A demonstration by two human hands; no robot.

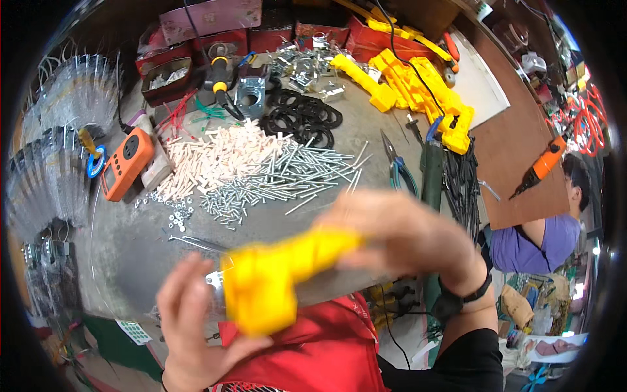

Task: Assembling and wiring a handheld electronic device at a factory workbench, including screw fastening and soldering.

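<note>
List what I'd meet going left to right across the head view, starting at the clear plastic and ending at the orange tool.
Clear plastic, orange meter, left hand, held yellow part, right hand, orange tool.

**Crowded room around a grey bench**

The broad, dull grey workbench with a smooth top fills the middle, its edges bent by the lens. At its upper right lies a flat white rectangular panel, and beyond that stretches a flat reddish-brown tabletop. A dark green flat panel shows below the bench's lower left edge. Pale floor appears at the lower right, and a small, bright white light glows far right.
</note>
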